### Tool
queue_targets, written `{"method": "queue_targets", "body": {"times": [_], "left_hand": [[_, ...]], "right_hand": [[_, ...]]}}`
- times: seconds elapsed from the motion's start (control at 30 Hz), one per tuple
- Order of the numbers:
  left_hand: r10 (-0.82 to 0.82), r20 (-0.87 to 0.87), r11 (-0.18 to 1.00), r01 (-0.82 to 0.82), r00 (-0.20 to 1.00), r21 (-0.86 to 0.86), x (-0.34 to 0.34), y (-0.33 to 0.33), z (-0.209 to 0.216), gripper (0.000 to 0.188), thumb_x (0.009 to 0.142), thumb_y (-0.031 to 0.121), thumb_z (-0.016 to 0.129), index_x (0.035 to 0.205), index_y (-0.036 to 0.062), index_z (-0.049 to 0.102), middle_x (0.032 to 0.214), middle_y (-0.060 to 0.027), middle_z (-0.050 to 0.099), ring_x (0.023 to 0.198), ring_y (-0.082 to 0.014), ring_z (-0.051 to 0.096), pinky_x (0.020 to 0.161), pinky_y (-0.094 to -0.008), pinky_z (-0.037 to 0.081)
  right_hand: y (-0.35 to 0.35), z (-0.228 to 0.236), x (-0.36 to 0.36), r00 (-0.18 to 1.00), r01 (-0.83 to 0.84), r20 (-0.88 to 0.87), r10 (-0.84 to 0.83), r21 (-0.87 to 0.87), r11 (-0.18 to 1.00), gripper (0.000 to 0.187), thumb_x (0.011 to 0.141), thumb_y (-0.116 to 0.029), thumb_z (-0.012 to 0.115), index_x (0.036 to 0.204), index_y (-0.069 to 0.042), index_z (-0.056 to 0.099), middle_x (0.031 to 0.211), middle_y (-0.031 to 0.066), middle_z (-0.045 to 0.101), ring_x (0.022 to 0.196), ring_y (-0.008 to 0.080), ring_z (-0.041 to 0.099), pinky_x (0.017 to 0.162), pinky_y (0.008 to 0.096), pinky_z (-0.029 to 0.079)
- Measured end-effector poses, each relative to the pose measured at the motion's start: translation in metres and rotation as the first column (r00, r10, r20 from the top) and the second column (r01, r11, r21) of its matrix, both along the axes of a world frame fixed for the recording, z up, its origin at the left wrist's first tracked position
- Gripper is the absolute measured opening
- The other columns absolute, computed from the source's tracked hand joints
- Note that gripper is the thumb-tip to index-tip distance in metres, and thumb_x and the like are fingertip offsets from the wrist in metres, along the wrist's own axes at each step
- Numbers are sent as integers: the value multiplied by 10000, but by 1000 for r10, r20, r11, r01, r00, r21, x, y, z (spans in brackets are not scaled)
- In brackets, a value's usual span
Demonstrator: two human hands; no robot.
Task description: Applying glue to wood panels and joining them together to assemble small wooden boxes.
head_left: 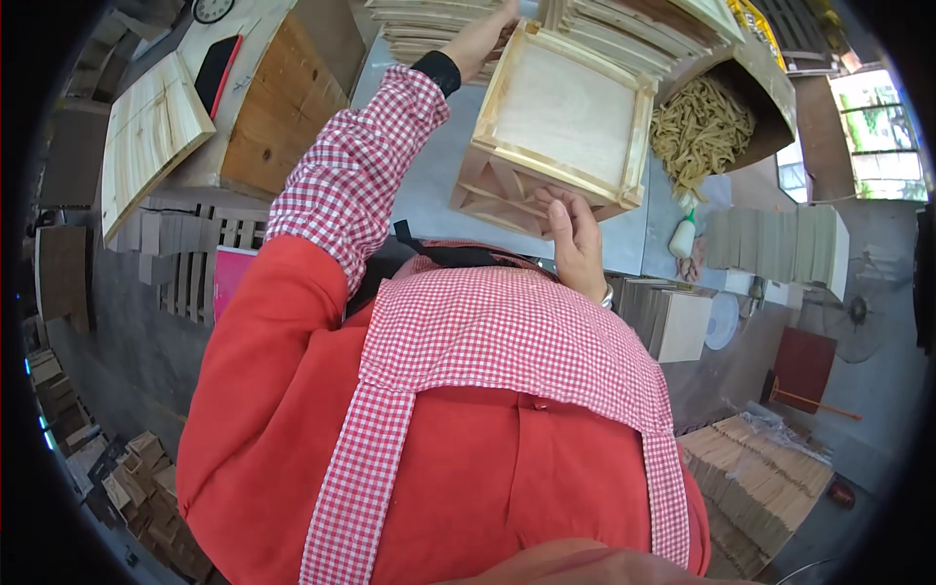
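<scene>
A pale wooden box (pixel 565 97) with a raised frame round its light top panel stands on the grey worktable (pixel 414 195) in front of me. Curved wooden pieces show in its near side. My right hand (pixel 577 239) is at the near edge of the box, thumb up and fingers curled against the wood. My left hand (pixel 480 44) reaches past the box's far left corner, beside stacked thin boards (pixel 419 29). Its fingers are partly cut off by the picture's top edge, so their grip is unclear.
A carton (pixel 775 107) of tan strips (pixel 702 127) lies right of the box, with a white glue bottle (pixel 682 237) nearer me. Boards (pixel 634 34) are stacked behind. At left, a loose wooden panel (pixel 151 141) leans by a wooden cabinet (pixel 283 107). Panel stacks (pixel 770 249) stand at right.
</scene>
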State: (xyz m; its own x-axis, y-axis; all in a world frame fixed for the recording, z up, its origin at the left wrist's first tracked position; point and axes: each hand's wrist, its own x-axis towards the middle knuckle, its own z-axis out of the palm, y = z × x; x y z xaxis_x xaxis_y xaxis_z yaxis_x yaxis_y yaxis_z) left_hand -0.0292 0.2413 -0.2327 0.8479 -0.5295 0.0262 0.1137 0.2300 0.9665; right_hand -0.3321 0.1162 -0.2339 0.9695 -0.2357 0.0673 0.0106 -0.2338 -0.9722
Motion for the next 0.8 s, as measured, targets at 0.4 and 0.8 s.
{"method": "queue_targets", "body": {"times": [0.4,0.8], "left_hand": [[-19,-52,958,33,998,283,-127,58,32,455,991,441,432,1139,46,602,1008,-36,636,970,-111,579,846,-267,457],[-27,145,958,-16,989,287,-128,26,30,413,976,263,523,1305,14,515,1077,-14,607,967,-74,530,843,-243,441]], "right_hand": [[-119,15,41,974,225,16,-225,-119,967,393,974,-232,519,1260,37,501,845,10,562,733,75,497,674,221,425],[-105,38,46,989,135,74,-131,-64,989,415,940,-166,575,1315,-1,508,854,-32,591,701,23,461,614,186,386]]}}
